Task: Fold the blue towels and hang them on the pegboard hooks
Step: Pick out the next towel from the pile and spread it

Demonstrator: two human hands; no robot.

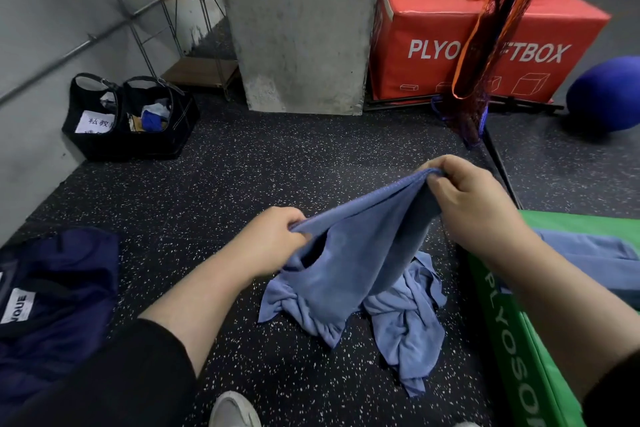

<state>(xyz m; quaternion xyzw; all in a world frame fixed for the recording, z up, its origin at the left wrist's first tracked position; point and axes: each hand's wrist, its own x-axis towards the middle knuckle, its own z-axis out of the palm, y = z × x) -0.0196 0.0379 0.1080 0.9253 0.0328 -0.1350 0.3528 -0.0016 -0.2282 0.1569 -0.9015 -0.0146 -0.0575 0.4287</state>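
A blue towel hangs between my hands above the speckled floor. My left hand pinches its near upper edge. My right hand grips the far upper edge, held higher. The towel's lower part bunches on the floor. A second, paler blue towel lies crumpled on the floor just behind and right of it. Folded blue towels lie flat on the green box at the right. No pegboard is in view.
A green plyo box stands at my right. A red plyo box and a concrete pillar stand ahead. Black bags sit by the left wall, a navy bag at near left, a blue ball far right.
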